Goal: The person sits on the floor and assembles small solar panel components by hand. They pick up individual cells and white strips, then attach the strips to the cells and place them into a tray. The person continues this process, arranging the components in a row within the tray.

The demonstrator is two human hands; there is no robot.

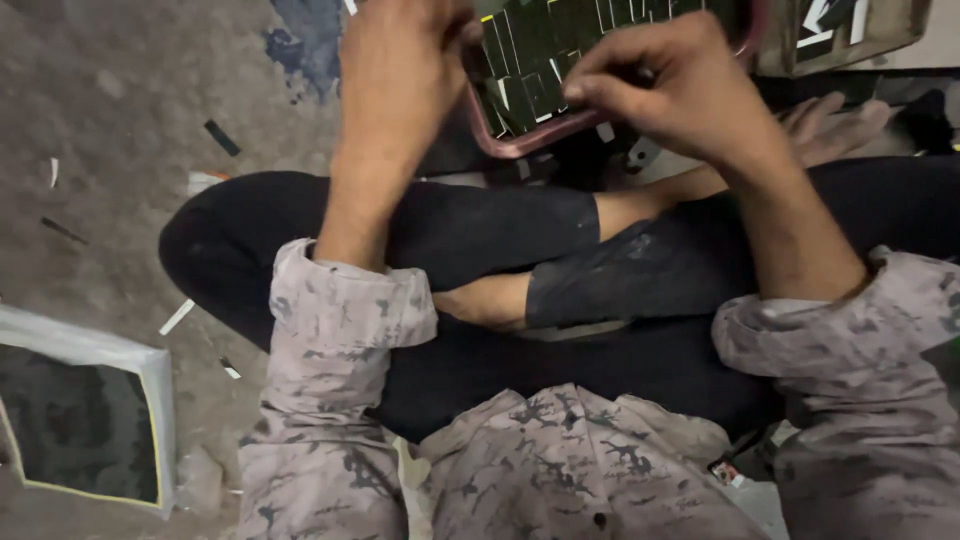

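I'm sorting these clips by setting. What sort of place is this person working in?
Probably an informal floor-level workshop. The person sits cross-legged on a stained concrete floor littered with scraps, both hands at a pink-rimmed tray of small dark strips, with an open box nearby.

A smooth pink plastic tray (520, 140) holds glossy dark strips (530, 50) above matt black cloth trousers (480, 225) and rough concrete floor (110, 90).

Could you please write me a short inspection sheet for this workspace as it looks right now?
Surface: grey concrete floor, stained.
Job's things: pink-rimmed tray of small dark green pieces.
Clutter: scattered strips on floor; open box at lower left; second tray at top right.
Hands: left hand grips the tray's edge; right hand pinches at the pieces.
Cables: nothing seen.
Surroundings: person's crossed legs in dark trousers.
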